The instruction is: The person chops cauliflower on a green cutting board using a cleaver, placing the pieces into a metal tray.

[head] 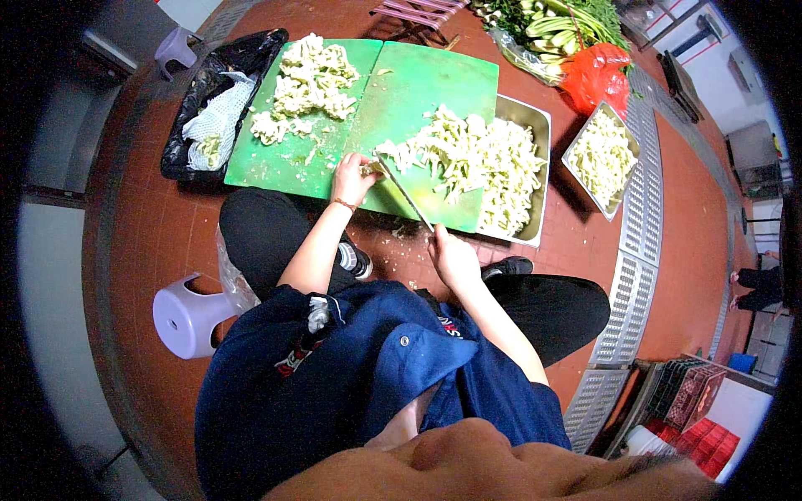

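Note:
My left hand (352, 179) holds a small cauliflower piece (372, 168) against the near part of a green cutting board (432, 69). My right hand (453, 255) grips the handle of a knife (406, 195), whose blade points away from me and lies beside that piece. Cut cauliflower florets (448, 147) are spread to the right of the blade. They reach into a steel pan (544, 181) heaped with more cut pieces, partly under the board's right edge. Larger cauliflower clumps (316, 78) lie on the far left of the green surface, which has a seam across it.
A black-lined bin (188, 125) with white netting stands left of the board. At right are a second steel pan (567, 153) of cut pieces, a red plastic bag (598, 75) and leafy vegetables (564, 31). Purple stools (188, 316) stand at left; a metal floor grate (626, 300) runs at right.

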`<state>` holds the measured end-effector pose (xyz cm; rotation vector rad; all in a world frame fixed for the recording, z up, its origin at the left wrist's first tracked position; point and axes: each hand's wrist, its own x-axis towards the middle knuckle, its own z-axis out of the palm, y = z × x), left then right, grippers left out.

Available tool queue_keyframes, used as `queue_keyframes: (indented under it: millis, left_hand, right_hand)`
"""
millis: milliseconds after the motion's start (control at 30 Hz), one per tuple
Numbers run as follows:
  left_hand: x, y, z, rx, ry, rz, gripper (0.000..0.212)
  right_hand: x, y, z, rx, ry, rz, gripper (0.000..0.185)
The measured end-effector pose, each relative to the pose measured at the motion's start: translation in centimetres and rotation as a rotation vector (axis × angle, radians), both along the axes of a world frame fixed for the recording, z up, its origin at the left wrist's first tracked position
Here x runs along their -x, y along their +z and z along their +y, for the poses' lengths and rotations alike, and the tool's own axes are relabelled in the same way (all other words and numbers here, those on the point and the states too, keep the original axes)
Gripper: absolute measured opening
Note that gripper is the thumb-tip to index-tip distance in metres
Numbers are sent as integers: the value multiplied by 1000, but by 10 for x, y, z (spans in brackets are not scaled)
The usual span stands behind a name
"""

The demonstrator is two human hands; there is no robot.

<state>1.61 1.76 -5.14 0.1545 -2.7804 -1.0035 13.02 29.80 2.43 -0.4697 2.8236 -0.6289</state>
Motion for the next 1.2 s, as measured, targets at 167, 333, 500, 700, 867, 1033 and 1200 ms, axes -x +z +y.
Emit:
queue_keyframes:
  millis: [167, 333, 500, 700, 867, 1033, 1200]
  left_hand:
    - [-1, -2, 2, -2, 15, 47, 31]
    - [1, -7, 3, -8, -2, 70, 33]
    - [0, -2, 9, -27, -14, 22, 39]
    - [-4, -7, 2, -101, -63, 114, 41]
    - [-2, -6, 9, -125, -60, 104, 42]
    - [-4, -1, 7, -137, -69, 23, 40]
    - [-17, -11, -11, -86, -61, 217, 37]
  right_hand:
    - [-1, 10, -1, -125, 64, 9, 33]
    - [7, 0, -12, -146, 39, -8, 23]
    - [32, -18, -14, -12, -27, -55, 15]
    - [18, -15, -1, 139, -105, -41, 23]
    - [7, -1, -3, 59, -57, -49, 22]
    - [18, -27, -15, 103, -58, -82, 24]
    - [24, -23, -12, 172, -101, -85, 23]
